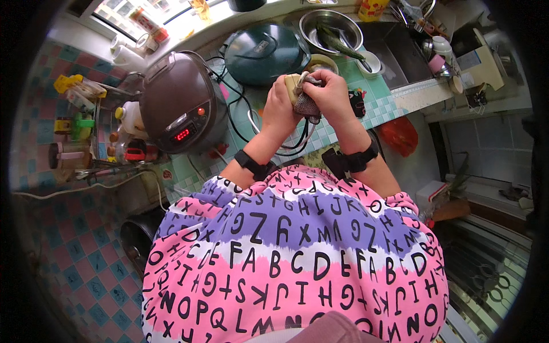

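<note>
Over the counter's front edge, my two hands meet on a small cream, block-shaped thing [292,84] whose kind I cannot make out. My left hand [278,107] is closed around its left side. Pinched in the fingers of my right hand [330,94] is a crumpled grey cloth [307,105], pressed against the block's right side. Black and white cables [297,146] hang just below my hands; where they join is hidden. Behind my hands, a yellowish bowl [327,62] is partly covered.
A brown rice cooker [174,100] with a lit red display stands left, beside a dark green lidded appliance [264,54]. A metal bowl [303,24] holds a long green vegetable [337,40]. Right of it are a small white bowl [374,64] and the sink [409,71]. A red bag [398,137] hangs below.
</note>
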`<state>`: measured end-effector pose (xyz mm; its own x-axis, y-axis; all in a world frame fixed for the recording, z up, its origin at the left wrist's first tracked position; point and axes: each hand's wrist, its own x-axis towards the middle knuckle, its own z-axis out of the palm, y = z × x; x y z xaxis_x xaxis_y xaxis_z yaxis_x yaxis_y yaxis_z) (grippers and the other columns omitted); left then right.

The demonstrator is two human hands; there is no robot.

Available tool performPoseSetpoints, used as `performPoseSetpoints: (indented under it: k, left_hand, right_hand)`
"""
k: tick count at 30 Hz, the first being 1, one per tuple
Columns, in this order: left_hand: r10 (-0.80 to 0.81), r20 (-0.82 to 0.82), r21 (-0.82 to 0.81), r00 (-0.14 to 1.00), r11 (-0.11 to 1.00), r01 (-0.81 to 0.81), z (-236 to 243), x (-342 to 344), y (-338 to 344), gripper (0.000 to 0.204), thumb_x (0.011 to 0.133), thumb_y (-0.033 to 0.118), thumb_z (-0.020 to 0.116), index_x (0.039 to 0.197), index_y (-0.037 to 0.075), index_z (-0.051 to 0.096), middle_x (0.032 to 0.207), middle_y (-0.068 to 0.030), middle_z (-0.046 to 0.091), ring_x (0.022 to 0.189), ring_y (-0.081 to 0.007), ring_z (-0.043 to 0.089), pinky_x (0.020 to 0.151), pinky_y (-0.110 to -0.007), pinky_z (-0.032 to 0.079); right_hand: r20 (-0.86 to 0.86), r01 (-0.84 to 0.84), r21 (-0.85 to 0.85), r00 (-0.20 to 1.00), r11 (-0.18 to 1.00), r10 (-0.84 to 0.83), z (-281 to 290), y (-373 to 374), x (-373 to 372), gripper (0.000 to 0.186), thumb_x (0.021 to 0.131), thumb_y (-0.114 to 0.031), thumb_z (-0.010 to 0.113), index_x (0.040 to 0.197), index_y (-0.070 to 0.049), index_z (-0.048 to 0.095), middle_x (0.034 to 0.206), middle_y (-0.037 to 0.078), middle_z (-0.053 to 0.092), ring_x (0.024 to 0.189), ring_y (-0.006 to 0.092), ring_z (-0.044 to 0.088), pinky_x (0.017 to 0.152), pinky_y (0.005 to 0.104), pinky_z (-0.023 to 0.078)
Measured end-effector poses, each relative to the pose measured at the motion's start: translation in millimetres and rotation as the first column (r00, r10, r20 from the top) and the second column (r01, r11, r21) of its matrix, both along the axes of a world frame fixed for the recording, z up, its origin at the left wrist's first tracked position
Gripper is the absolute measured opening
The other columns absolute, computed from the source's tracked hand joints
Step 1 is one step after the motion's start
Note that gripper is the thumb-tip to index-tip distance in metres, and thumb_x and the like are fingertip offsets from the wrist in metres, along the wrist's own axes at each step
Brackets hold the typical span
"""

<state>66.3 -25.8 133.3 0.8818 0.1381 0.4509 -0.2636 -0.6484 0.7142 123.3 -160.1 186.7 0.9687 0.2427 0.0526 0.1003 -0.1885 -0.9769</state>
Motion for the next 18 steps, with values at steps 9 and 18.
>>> performPoseSetpoints:
  k: [9,18]
  left_hand:
    - [0.031,-0.032,0.02,0.999,0.999,-0.03,6.0,3.8,1.9,0.089,0.07,0.015,0.08,0.141,0.002,0.028,0.124,-0.0231,0.052,0.113,-0.0446,0.053,0.096,-0.049,0.045]
    - [-0.079,-0.179,-0.035,0.981,0.997,0.074,23.8,-2.3,1.1,0.095,0.066,0.022,0.083,0.144,0.011,0.029,0.125,-0.019,0.054,0.114,-0.0409,0.053,0.095,-0.047,0.046]
  right_hand:
    - [-0.044,-0.07,-0.024,0.997,0.997,0.069,4.0,-30.2,-27.7,0.022,0.075,-0.014,0.076,0.09,0.001,0.07,0.076,0.005,0.068,0.068,0.0096,0.061,0.064,0.0266,0.049]
    - [-0.158,0.026,0.278,0.987,0.96,0.019,21.6,-41.7,-37.2,0.011,0.085,-0.005,0.072,0.092,0.0,0.066,0.085,0.001,0.067,0.077,0.0064,0.061,0.068,0.0223,0.05]
